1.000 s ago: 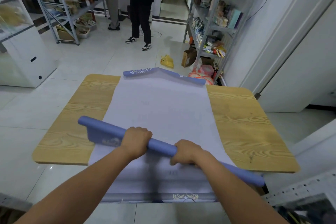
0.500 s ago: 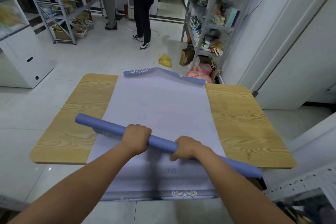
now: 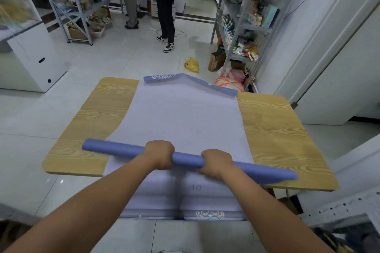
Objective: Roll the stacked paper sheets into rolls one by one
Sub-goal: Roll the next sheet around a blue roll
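Both hands clamped on the roll, mid-table!
Left hand (image 3: 159,155) and right hand (image 3: 217,162) grip the matte blue roll (image 3: 188,159), a long thin tube lying skewed across the pale stack (image 3: 185,117) on the wood-grain table (image 3: 273,133). Risk: that skew could wind it cone-shaped, and smooth sheets underneath may slide along.

I see a matt blue paper roll (image 3: 127,149), pale matt sheets (image 3: 185,117), a wood-grain worktop (image 3: 273,135) and glossy floor tiles (image 3: 24,146).

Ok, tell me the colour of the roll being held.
Blue paper roll, clearest in the head view.
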